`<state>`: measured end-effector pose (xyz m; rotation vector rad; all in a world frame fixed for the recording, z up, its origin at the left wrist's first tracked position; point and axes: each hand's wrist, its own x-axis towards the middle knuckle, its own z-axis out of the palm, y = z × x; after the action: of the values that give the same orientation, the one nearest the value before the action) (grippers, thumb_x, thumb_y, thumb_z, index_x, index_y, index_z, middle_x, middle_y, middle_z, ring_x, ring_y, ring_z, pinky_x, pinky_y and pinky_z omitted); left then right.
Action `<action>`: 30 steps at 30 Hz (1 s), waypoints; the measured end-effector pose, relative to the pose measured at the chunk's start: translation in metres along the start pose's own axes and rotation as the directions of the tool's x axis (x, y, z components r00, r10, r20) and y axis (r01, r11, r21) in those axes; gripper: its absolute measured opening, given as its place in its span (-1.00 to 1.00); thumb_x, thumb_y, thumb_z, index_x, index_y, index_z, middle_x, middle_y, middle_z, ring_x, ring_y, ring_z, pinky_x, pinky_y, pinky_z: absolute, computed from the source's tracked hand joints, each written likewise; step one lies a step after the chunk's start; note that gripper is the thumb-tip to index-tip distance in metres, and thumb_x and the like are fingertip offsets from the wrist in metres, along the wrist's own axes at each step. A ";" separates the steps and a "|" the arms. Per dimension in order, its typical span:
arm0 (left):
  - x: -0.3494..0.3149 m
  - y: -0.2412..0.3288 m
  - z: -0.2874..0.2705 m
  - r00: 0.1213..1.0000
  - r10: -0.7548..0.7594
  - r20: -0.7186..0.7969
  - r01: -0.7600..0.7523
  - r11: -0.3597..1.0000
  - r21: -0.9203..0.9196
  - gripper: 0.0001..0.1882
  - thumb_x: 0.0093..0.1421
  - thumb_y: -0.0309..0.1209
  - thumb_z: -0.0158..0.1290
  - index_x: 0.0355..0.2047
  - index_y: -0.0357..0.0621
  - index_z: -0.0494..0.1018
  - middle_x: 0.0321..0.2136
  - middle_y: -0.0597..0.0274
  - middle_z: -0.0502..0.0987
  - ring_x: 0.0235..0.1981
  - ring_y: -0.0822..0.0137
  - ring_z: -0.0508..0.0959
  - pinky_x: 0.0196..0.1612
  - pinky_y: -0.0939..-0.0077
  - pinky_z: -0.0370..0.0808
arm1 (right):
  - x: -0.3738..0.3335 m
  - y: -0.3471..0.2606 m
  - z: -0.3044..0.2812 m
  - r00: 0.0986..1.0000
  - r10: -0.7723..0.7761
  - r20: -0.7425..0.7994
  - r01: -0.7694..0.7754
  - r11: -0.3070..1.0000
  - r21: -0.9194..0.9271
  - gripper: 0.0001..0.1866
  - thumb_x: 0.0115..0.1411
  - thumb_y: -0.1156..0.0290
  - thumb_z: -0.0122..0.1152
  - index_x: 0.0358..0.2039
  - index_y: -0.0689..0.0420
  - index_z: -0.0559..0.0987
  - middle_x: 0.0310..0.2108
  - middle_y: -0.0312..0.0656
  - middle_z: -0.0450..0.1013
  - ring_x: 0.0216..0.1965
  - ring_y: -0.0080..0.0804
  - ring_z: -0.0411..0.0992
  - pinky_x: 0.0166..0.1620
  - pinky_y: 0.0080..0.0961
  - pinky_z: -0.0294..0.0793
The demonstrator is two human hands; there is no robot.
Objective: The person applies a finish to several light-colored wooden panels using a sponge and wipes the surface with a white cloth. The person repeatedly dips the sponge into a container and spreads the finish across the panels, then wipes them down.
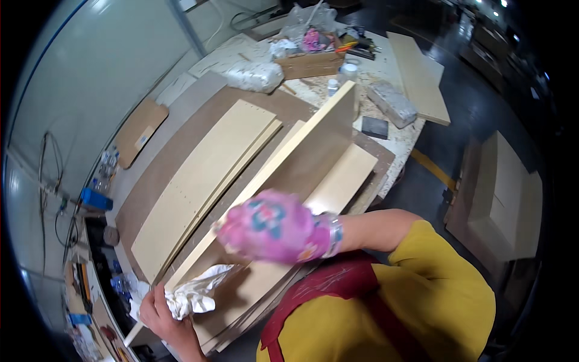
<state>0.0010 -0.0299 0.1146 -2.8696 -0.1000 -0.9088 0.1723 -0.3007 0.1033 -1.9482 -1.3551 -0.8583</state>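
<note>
Upright panel [313, 154] stands on edge in front of you, on the workbench [154, 175]. Your L hand [161, 317] grasps its near end, w/ crumpled white cloth [196, 295] at the fingers. Your R hand [265, 226], covered in pink floral fabric, is over the panel's top edge; blurred, can't tell its grip. Stacked boards [205, 187] lie flat just L of the panel; cardboard box [310, 65] & wrapped grey block [392, 104] past the far end.

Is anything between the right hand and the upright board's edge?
Nothing visible except the pink covering on the right hand; blur hides whether it touches the upright board. The white wad is by the left hand.
</note>
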 end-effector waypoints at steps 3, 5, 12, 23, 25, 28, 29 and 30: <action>-0.003 -0.004 -0.001 1.000 0.013 -0.018 -0.014 1.000 -0.008 -0.49 -0.11 -0.39 0.26 -0.09 -0.22 0.47 -0.24 0.03 0.44 -0.16 0.00 0.44 -0.06 0.17 0.29 | 0.006 -0.005 0.007 0.998 0.036 -0.044 -0.040 0.995 -0.092 -0.63 0.08 0.33 0.10 -0.07 0.11 0.45 -0.34 -0.18 0.42 -0.32 -0.29 0.47 -0.47 -0.35 0.46; 0.000 -0.005 0.002 1.000 0.027 -0.015 -0.028 0.999 -0.044 -0.49 -0.13 -0.40 0.26 -0.10 -0.23 0.47 -0.24 0.03 0.44 -0.16 0.00 0.44 -0.07 0.17 0.29 | -0.013 0.020 -0.008 0.989 0.096 -0.109 -0.124 0.952 -0.281 -0.65 0.10 0.34 0.10 -0.08 0.11 0.45 -0.30 -0.18 0.43 -0.30 -0.27 0.48 -0.42 -0.36 0.48; 0.004 -0.006 0.004 1.000 0.023 -0.013 -0.024 0.998 -0.065 -0.51 -0.13 -0.41 0.26 -0.12 -0.25 0.47 -0.25 0.03 0.44 -0.17 0.00 0.42 -0.08 0.16 0.30 | -0.055 0.123 -0.078 0.770 0.431 -0.470 -0.575 0.789 -0.218 -0.67 0.13 0.32 0.16 -0.07 0.06 0.46 -0.18 -0.15 0.46 -0.25 -0.22 0.49 -0.31 -0.32 0.52; 0.004 -0.010 0.001 0.998 0.060 -0.013 -0.060 0.998 0.004 -0.54 -0.10 -0.49 0.25 -0.13 -0.28 0.44 -0.26 0.05 0.44 -0.16 0.01 0.44 -0.06 0.15 0.30 | -0.048 0.117 -0.049 0.935 0.211 -0.286 -0.317 0.858 -0.404 -0.65 0.15 0.29 0.16 -0.05 0.05 0.41 -0.13 -0.07 0.46 -0.15 -0.07 0.48 -0.16 -0.23 0.49; 0.007 -0.010 0.009 0.997 0.073 -0.033 -0.075 0.996 -0.044 -0.55 -0.09 -0.49 0.24 -0.13 -0.28 0.45 -0.26 0.05 0.44 -0.16 0.01 0.44 -0.07 0.15 0.31 | -0.055 0.145 -0.076 0.701 0.560 -0.441 -0.672 0.727 -0.146 -0.66 0.16 0.33 0.14 -0.04 0.06 0.39 -0.12 -0.01 0.47 -0.18 -0.02 0.49 -0.17 -0.18 0.49; 0.009 -0.008 0.009 0.998 0.069 -0.013 -0.069 0.996 -0.058 -0.55 -0.09 -0.51 0.24 -0.13 -0.27 0.45 -0.25 0.04 0.44 -0.16 0.01 0.43 -0.07 0.15 0.31 | -0.069 0.199 -0.110 0.640 0.536 -0.550 -0.743 0.613 -0.267 -0.64 0.17 0.31 0.14 -0.02 0.02 0.37 -0.22 0.04 0.49 -0.27 0.05 0.51 -0.25 -0.17 0.50; 0.012 -0.007 0.009 0.997 0.072 -0.007 -0.073 0.996 -0.055 -0.55 -0.10 -0.52 0.23 -0.13 -0.26 0.45 -0.25 0.04 0.44 -0.16 0.01 0.43 -0.08 0.15 0.31 | -0.081 0.212 -0.116 0.611 0.563 -0.556 -0.780 0.550 -0.299 -0.64 0.17 0.30 0.14 -0.02 -0.01 0.36 -0.24 0.05 0.50 -0.28 0.07 0.51 -0.26 -0.18 0.50; 0.007 -0.009 0.009 0.999 0.054 -0.001 -0.054 0.997 -0.060 -0.54 -0.11 -0.55 0.21 -0.12 -0.27 0.44 -0.24 0.03 0.43 -0.15 -0.02 0.43 -0.07 0.15 0.31 | -0.085 0.215 -0.115 0.551 0.595 -0.585 -0.797 0.582 -0.160 -0.63 0.16 0.31 0.16 -0.02 -0.04 0.36 -0.26 0.05 0.50 -0.26 0.08 0.51 -0.27 -0.18 0.49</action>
<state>0.0109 -0.0190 0.1123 -2.9119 0.0051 -0.9165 0.3343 -0.5000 0.0813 -2.1170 0.0074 -1.1296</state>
